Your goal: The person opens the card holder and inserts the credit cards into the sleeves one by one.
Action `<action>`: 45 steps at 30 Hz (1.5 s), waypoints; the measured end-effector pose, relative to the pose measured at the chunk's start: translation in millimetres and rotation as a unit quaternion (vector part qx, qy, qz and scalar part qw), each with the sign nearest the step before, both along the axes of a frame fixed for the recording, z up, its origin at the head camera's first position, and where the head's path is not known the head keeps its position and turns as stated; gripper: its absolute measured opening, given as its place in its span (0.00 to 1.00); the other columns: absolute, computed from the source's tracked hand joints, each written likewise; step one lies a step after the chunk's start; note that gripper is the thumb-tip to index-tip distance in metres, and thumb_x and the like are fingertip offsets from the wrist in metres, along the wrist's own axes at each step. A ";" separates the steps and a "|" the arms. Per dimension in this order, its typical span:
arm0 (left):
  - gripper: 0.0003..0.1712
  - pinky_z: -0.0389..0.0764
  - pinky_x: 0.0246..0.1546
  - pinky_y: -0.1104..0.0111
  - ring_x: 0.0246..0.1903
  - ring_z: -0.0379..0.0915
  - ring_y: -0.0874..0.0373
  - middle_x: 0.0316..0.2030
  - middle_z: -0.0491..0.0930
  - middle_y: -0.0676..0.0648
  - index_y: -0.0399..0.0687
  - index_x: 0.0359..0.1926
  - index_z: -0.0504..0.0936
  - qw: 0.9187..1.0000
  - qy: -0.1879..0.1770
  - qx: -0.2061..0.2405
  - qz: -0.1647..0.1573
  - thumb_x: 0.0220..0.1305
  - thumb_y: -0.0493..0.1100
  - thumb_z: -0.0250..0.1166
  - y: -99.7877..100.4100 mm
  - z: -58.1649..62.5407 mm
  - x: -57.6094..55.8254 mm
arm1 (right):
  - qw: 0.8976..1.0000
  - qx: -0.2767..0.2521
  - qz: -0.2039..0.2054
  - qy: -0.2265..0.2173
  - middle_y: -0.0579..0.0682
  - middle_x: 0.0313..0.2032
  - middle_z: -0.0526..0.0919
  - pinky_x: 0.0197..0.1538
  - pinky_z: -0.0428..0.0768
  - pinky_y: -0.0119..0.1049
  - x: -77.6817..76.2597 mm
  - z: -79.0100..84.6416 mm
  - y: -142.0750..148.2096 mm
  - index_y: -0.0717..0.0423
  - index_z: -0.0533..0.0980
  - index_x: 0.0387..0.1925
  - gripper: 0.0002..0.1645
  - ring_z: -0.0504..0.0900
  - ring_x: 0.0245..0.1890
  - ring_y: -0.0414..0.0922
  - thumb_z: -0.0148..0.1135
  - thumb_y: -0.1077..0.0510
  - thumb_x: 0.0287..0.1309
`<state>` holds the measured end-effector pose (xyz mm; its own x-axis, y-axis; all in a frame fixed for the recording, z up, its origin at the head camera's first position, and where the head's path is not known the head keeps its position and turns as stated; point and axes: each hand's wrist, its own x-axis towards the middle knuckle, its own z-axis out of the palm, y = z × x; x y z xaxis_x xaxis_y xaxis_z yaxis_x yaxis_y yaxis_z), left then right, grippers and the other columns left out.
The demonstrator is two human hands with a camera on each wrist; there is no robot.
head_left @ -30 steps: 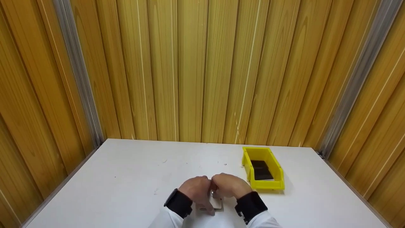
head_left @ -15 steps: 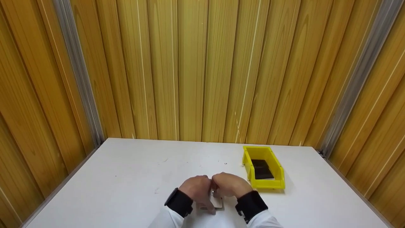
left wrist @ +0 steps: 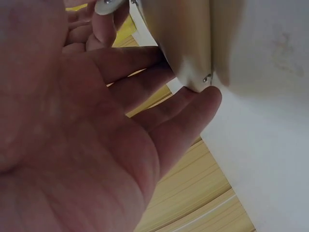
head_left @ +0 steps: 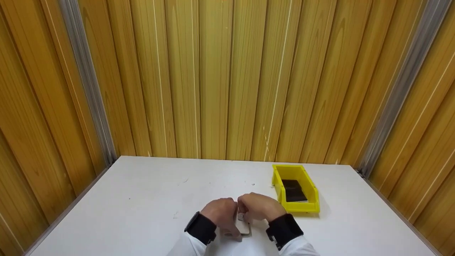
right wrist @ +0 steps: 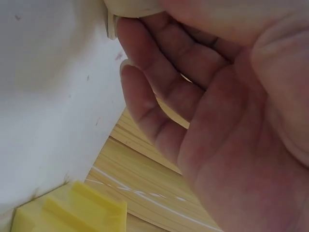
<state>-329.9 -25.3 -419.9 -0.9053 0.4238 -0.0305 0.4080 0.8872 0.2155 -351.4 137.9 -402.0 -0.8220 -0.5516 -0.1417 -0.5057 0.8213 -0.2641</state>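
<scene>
A small, light-coloured flat object with rounded corners (head_left: pixel 243 229) lies on the white table between the hands; its exact kind is unclear. My left hand (head_left: pixel 222 215) grips it, thumb across its near edge. In the left wrist view, fingertips touch the smooth, metallic-looking side of the flat object (left wrist: pixel 186 43), near a small screw-like dot. My right hand (head_left: pixel 259 208) bends over the far right part, fingers curled against it. A small shiny piece (head_left: pixel 241 217) shows beside the right fingers. In the right wrist view, a finger touches the object's rounded edge (right wrist: pixel 133 7); the thumb's contact is hidden.
A yellow bin (head_left: pixel 301 207) stands right of the hands, with a dark flat item (head_left: pixel 294 191) inside. Wood-patterned panels (head_left: pixel 213 89) rise behind and beside the white table (head_left: pixel 160 185). Black bands (head_left: pixel 284 231) circle both wrists.
The right hand has shifted and turned very slightly at the far side of the flat object. The left hand and the bin stay practically where they were.
</scene>
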 end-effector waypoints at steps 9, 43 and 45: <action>0.30 0.74 0.30 0.68 0.25 0.68 0.61 0.27 0.75 0.56 0.53 0.28 0.80 1.000 -0.009 -0.024 0.005 0.30 0.61 0.85 2.4 -1.6 -3.4 | 0.998 -0.007 -0.030 -0.045 0.41 0.28 0.86 0.34 0.70 0.32 2.3 9.1 15.7 0.49 0.88 0.29 0.04 0.73 0.29 0.38 0.70 0.61 0.53; 0.41 0.79 0.35 0.61 0.37 0.75 0.49 0.37 0.77 0.44 0.41 0.40 0.80 0.988 0.106 0.051 0.101 0.39 0.70 0.77 33.6 -7.2 16.4 | 0.993 -0.010 -0.106 -0.049 0.47 0.22 0.86 0.28 0.78 0.34 2.0 -6.0 15.8 0.54 0.86 0.24 0.12 0.77 0.22 0.41 0.75 0.73 0.40; 0.38 0.78 0.34 0.61 0.34 0.74 0.50 0.32 0.77 0.44 0.41 0.34 0.80 0.980 0.127 0.056 0.144 0.39 0.69 0.78 41.2 -5.5 19.6 | 0.993 -0.006 -0.109 -0.042 0.47 0.22 0.86 0.28 0.79 0.34 1.5 -5.3 15.6 0.54 0.86 0.24 0.12 0.77 0.22 0.41 0.75 0.73 0.39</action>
<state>-310.3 15.9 -425.4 -0.9602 0.1372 0.2434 0.1970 0.9502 0.2415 -349.9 153.5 -407.3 -0.9078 -0.3634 -0.2095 -0.2912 0.9054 -0.3088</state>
